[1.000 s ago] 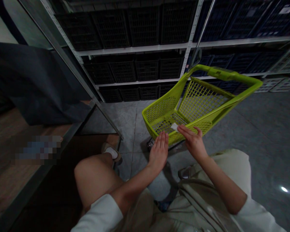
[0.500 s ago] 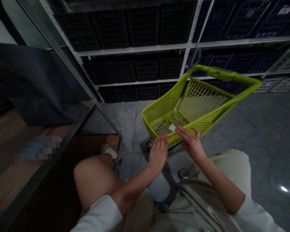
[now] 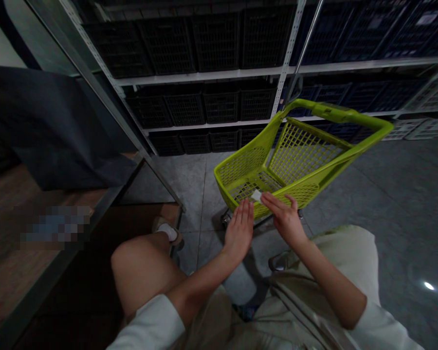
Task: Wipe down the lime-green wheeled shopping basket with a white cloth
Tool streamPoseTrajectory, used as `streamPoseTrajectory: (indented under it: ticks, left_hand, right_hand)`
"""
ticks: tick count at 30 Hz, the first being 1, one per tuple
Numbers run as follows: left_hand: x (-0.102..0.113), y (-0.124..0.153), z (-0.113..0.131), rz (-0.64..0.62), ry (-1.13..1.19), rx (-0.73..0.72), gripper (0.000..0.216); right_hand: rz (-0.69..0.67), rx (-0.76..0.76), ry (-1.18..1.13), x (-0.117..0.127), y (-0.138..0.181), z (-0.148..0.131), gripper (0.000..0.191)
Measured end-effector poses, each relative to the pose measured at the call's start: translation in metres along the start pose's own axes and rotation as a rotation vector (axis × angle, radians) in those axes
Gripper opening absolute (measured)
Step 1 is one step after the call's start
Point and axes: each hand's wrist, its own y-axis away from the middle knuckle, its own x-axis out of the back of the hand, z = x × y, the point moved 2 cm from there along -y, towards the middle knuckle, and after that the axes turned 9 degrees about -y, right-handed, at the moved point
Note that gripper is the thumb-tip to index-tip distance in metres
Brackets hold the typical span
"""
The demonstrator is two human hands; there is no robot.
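My right hand (image 3: 285, 216) pinches a small white piece (image 3: 256, 195), perhaps folded paper or tissue, at its fingertips. The exact material is too small to make out. My left hand (image 3: 239, 231) is back-up with its fingers stretched out side by side, close beside the white piece. Its palm and thumb are hidden from me. Both hands are over the near end of a lime-green plastic shopping cart (image 3: 316, 192) with mesh sides; whether they touch its rim I cannot tell.
Shelving (image 3: 204, 76) with black crates (image 3: 219, 41) and blue crates (image 3: 365, 36) runs behind the cart. To my left is a metal-edged wooden table (image 3: 7, 204) bearing a dark grey sheet or bag (image 3: 69, 131) and a blurred-out item. Grey tiles (image 3: 350, 199) cover the floor.
My right hand has shifted slightly left and down, bringing the white piece closer to my left fingertips. The left hand has stayed in place.
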Motion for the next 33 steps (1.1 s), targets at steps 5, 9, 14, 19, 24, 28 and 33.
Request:
streamPoseTrajectory:
  ticks: [5, 9, 14, 19, 24, 28, 33]
  left_hand:
    - [0.001, 0.000, 0.000, -0.011, 0.030, -0.001, 0.058]
    - [0.001, 0.000, 0.002, -0.031, 0.028, 0.008, 0.059]
    - [0.001, 0.000, 0.000, -0.018, 0.012, 0.001, 0.059]
    - [0.001, 0.000, 0.000, -0.009, 0.010, -0.015, 0.058]
    - [0.000, 0.000, 0.003, -0.012, 0.030, 0.008, 0.060]
    - [-0.002, 0.001, 0.003, -0.029, 0.042, 0.023, 0.060]
    - [-0.001, 0.001, 0.000, -0.002, 0.039, 0.000, 0.060]
  right_hand:
    - [0.202, -0.238, 0.122, 0.023, -0.009, 0.050, 0.064]
    - [0.107, -0.136, 0.046, -0.001, -0.004, 0.004, 0.069]
    - [-0.018, 0.026, -0.036, -0.012, 0.001, -0.020, 0.071]
    - [0.167, -0.186, 0.094, 0.022, -0.008, 0.049, 0.060]
    - [0.152, -0.180, 0.065, 0.005, -0.005, 0.014, 0.065]
    - [-0.007, -0.007, -0.043, -0.018, 0.002, -0.032, 0.072]
    - [0.099, -0.136, 0.026, 0.011, -0.008, 0.026, 0.065]
